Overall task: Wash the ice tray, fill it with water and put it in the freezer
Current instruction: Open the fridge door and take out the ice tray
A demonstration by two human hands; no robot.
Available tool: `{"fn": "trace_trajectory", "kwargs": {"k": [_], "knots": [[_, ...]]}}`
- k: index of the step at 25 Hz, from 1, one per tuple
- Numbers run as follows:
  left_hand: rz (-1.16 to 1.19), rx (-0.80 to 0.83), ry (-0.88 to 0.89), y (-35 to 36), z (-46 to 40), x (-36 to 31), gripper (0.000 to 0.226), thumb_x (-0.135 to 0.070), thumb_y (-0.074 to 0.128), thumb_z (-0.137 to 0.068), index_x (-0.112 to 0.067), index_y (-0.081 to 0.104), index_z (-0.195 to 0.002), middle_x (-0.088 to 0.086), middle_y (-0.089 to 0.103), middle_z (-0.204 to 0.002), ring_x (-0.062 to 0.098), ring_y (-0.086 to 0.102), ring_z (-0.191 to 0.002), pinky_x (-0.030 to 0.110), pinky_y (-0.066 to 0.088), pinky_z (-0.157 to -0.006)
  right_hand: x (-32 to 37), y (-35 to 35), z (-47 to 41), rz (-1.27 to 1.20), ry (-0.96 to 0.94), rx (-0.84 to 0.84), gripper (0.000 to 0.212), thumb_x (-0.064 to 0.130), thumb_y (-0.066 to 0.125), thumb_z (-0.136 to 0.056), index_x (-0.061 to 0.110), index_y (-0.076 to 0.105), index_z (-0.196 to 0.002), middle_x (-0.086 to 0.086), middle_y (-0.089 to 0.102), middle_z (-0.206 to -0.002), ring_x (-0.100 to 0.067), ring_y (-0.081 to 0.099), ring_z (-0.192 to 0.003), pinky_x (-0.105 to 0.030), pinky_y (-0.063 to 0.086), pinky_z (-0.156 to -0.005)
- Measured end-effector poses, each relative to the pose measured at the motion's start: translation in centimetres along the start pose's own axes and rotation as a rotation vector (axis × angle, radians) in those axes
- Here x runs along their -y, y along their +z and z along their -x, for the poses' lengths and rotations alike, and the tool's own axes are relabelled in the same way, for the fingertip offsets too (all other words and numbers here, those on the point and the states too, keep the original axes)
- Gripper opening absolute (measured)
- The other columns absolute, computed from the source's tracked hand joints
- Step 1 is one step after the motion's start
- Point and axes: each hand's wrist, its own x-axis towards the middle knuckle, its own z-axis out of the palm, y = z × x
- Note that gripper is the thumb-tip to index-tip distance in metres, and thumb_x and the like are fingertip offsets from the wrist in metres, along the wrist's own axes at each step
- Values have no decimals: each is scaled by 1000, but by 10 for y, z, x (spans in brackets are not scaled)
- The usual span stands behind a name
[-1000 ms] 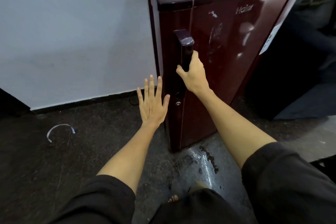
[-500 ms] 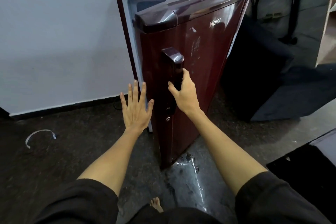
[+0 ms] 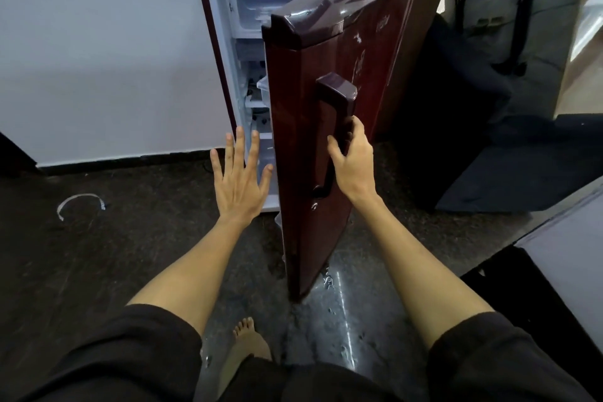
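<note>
A small maroon fridge (image 3: 212, 42) stands against the white wall with its door (image 3: 300, 173) swung partly out. My right hand (image 3: 354, 161) grips the dark door handle (image 3: 336, 101). My left hand (image 3: 239, 178) hovers empty with fingers spread, just left of the door's edge, in front of the fridge's lower opening. Inside, a white freezer compartment (image 3: 270, 0) shows at the top, with shelves and a clear container (image 3: 262, 86) below it. No ice tray is visible.
Water shines on the dark floor (image 3: 339, 303) under the door. A white curved strip (image 3: 80, 202) lies on the floor at left. Dark bags (image 3: 473, 140) sit right of the fridge. A grey surface edge (image 3: 561, 232) juts in at right. My bare foot (image 3: 248, 339) is below.
The fridge door has swung further out under my right hand, exposing the freezer compartment and shelves. My left hand stays spread beside the door's edge.
</note>
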Motion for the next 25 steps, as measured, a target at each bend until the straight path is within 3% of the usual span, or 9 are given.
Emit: {"fn": "trace_trajectory", "kwargs": {"k": [7,12,16,19,22,25], "knots": [[11,-23,83,-15,21,-56,64,-53,20,-95,-24,-1,-149,10,8,-160,25,3,-147,45,-10,-115,-16,-86,21,-25,0,-85,39,17,52,-95,7,45,-133,-4,63,-119,-14,61,-109,-34,48,-99],[37,-10,163,-20,19,-102,65,-53,24,-95,-26,-2,-148,6,1,-159,22,-2,-147,42,-16,-114,-35,-149,20,5,33,-70,39,7,54,-93,8,47,-132,10,60,-102,3,58,-90,-6,44,-84],[78,-18,223,-19,19,-140,64,-54,23,-95,-24,1,-148,5,1,-157,24,2,-146,42,-15,-115,-49,-189,14,26,102,-72,44,6,52,-94,6,43,-137,0,60,-120,-8,56,-110,-10,44,-92],[83,-33,255,-16,19,-158,64,-52,23,-95,-21,5,-148,9,8,-158,25,4,-146,46,-8,-116,-59,-212,8,54,115,-90,40,2,51,-94,7,47,-133,6,58,-110,-3,55,-99,1,42,-77],[75,-29,272,-12,15,-166,65,-51,25,-95,-21,5,-149,9,8,-158,25,5,-146,49,-3,-116,-70,-232,-1,98,142,-110,36,2,49,-94,5,49,-130,3,57,-107,-7,54,-96,3,40,-67],[68,-11,277,-8,11,-167,65,-52,23,-95,-22,3,-149,7,3,-158,23,1,-146,46,-9,-116,-76,-244,-6,128,159,-134,34,2,49,-94,7,50,-128,2,57,-107,-9,54,-97,3,39,-64]]}}
